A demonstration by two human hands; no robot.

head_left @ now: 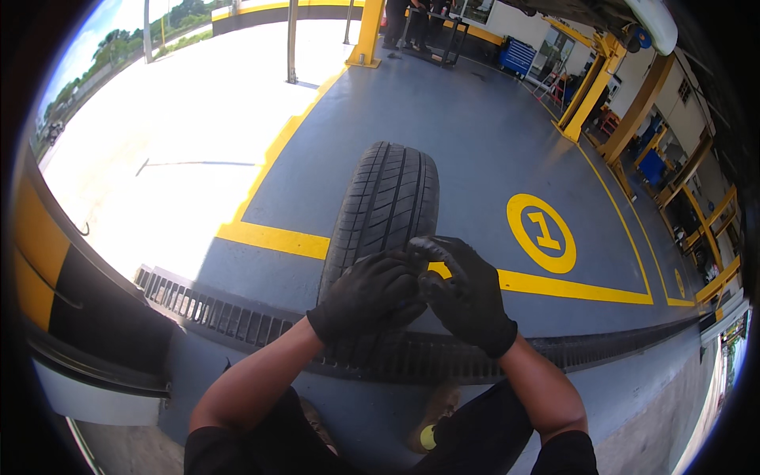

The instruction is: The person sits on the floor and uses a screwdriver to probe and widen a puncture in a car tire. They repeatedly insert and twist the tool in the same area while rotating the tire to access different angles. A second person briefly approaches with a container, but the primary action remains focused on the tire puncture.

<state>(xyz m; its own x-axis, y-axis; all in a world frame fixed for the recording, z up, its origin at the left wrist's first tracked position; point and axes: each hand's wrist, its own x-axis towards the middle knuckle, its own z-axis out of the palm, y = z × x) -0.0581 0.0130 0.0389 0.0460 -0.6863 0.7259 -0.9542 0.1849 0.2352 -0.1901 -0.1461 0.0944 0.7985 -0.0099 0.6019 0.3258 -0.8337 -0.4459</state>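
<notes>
A black tyre [388, 190] stands upright on its tread in front of me, between my legs and the painted bay; its lower part is hidden behind my hands. Both hands wear black gloves and meet just above the near side of the tread. My left hand [368, 291] is closed, its fingers curled inward; whatever they hold, if anything, is hidden. Beside it, my right hand [473, 297] curves with thumb and forefinger apart, the yellow floor line showing through the gap. Its fingertips reach close to the left fingers; whether they touch, I cannot tell.
A dark drain grate [214, 310] crosses the floor near my feet. Yellow lift posts [590, 91] stand at the back right, near a blue tool cabinet [516, 57]. People stand by a dark cart [434, 36] at the back. A black-and-yellow structure [79, 285] is at left.
</notes>
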